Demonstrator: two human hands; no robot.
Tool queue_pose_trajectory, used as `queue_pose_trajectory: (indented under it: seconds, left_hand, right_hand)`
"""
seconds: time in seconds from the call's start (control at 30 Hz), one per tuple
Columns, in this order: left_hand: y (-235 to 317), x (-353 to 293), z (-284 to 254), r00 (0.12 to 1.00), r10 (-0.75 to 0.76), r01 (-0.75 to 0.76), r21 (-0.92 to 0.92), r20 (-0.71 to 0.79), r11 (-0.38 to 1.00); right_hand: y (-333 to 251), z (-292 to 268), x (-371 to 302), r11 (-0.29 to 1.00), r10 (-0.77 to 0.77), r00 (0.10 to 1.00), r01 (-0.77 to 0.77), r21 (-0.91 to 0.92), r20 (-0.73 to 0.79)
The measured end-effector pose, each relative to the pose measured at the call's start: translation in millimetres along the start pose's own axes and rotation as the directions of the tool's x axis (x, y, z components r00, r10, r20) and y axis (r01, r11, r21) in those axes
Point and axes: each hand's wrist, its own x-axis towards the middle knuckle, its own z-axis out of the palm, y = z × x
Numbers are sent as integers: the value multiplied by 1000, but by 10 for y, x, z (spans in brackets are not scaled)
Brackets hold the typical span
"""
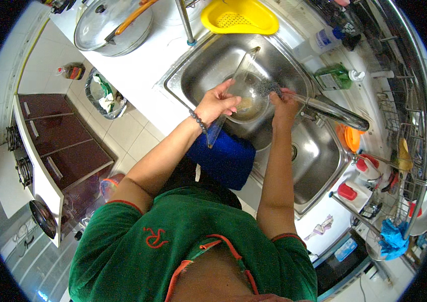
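Note:
Over the left basin of the steel sink (pixel 170 83), my left hand (pixel 217 103) grips a clear, flat glass-like piece (pixel 215 133), tilted and seen nearly edge-on. Its far end points into the basin and its near end sticks out below my wrist; its full shape does not show. My right hand (pixel 285 108) is closed around a grey wire scouring pad (pixel 268 89), right of the clear piece and beside the faucet (pixel 339 115). A round, shiny vessel (pixel 259 111) appears to lie in the basin beneath my hands, partly hidden.
A yellow strainer basket (pixel 241 15) sits at the far rim. To the right stand a green pump bottle (pixel 333 77), a white bottle (pixel 319 43) and a wire rack (pixel 414 173). A dark blue cloth (pixel 226 158) hangs in front; a lidded pot (pixel 118 35) stands left.

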Motion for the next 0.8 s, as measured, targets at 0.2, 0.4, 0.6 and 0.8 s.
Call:
queue_pose_trajectory:
  seconds: [0.2, 0.4, 0.6, 0.8]
  left_hand:
    - [-36, 47, 12, 999, 39, -40, 36, 38, 999]
    - [-39, 30, 37, 996, 83, -87, 117, 40, 989]
    - [-9, 21, 104, 988, 155, -157, 222, 25, 962]
    - [-37, 109, 81, 954, 294, -239, 463, -49, 853]
  right_hand:
    - [-174, 158, -202, 992, -122, 991, 124, -37, 47]
    - [-191, 356, -179, 946, -249, 968, 245, -210, 9]
    - [-364, 517, -125, 976, -24, 1000, 23, 218, -1]
    - [-391, 562, -261, 868, 173, 973, -223, 444, 152]
